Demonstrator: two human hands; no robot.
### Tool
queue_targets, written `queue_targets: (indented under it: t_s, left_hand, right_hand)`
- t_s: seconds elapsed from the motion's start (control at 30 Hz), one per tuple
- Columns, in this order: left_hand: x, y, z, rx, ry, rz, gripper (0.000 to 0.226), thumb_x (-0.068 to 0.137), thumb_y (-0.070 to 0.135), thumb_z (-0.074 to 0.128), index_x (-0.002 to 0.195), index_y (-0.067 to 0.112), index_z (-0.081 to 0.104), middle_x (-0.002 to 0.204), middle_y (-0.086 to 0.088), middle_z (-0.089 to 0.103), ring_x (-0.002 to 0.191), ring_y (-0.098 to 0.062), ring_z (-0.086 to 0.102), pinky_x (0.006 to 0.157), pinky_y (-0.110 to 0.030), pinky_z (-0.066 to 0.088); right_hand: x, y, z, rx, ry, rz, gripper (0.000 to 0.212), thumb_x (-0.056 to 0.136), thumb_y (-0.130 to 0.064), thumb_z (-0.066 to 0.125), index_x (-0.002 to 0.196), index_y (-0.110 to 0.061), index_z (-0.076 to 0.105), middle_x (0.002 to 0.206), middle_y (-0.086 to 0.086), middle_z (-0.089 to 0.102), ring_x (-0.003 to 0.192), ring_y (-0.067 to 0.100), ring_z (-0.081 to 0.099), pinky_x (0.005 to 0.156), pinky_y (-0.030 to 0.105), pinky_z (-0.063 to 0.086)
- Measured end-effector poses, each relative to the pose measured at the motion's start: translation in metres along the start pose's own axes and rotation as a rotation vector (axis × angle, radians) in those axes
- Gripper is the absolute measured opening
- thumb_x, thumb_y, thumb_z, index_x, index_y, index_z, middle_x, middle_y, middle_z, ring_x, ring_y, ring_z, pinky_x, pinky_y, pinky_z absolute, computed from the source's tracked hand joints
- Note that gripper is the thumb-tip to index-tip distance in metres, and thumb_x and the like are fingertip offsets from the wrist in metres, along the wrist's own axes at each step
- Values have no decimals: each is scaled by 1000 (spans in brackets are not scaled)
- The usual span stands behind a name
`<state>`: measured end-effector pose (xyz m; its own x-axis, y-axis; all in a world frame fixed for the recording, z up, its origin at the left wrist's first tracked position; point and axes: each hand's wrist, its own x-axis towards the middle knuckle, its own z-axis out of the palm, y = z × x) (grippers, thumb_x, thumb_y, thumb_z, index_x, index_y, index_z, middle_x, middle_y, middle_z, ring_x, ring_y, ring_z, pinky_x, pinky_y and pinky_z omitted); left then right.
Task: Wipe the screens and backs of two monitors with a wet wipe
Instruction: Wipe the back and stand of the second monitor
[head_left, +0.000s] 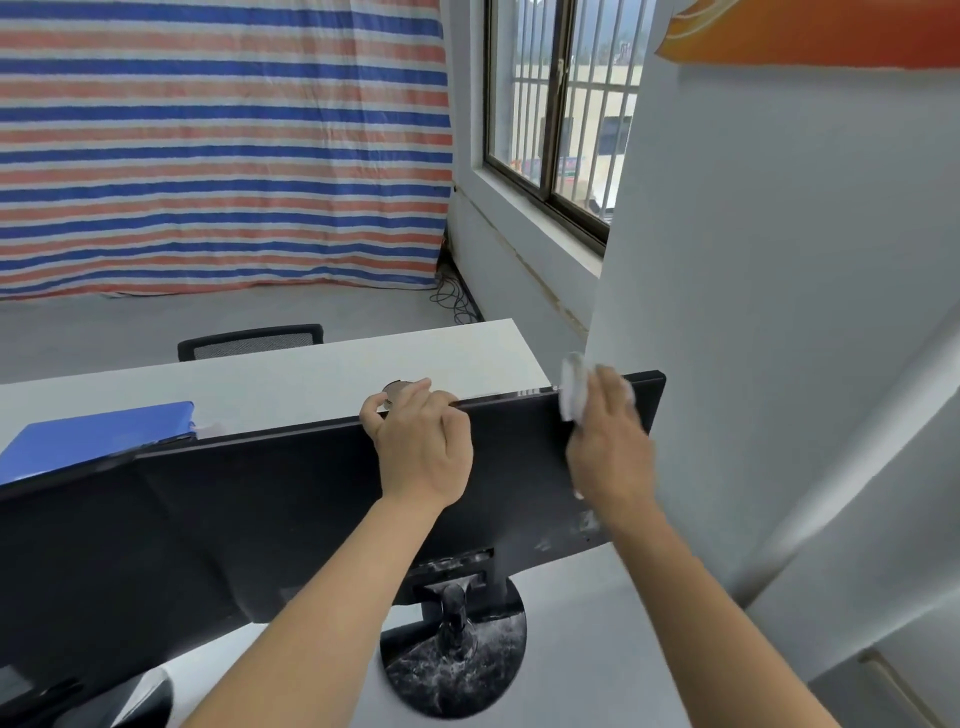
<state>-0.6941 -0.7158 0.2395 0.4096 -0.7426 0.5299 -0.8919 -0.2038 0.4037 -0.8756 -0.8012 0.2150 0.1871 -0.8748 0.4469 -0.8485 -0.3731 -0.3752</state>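
We face a red, white and blue striped tarp (218, 145) hung across the far wall above a grey floor (156, 322), with black cables (457, 296) coiled at its right corner. Daylight comes through a dark-framed barred window (556, 119) on the right, beside a white pillar (779, 260). A black mesh chair (249, 340) stands at the far side of the white counter (311, 369).

No text, brand or number can be read: the pale marks (587, 526) on the monitor's (260, 493) back and the coloured sign (530, 169) beyond the window (549, 98) are blurred.
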Motion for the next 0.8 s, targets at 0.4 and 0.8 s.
queue_targets:
  t_s: [0.4,0.8]
  left_hand:
    - [0,-13,4,-3,56,30,49,86,30,26,87,14,73,97,1,72,109,-19,61,106,-48,23]
    - [-6,-11,3,6,65,55,47,84,32,30,88,14,73,97,1,72,108,-19,61,105,-47,24]
  right_hand:
    - [-39,-44,37,156,-40,210,91,90,0,44,151,-7,-23,152,6,-43,84,36,63,47,20,26]
    - [-42,2,47,481,-287,783,67,95,-14,46,151,5,14,155,27,13,122,43,47,99,42,44]
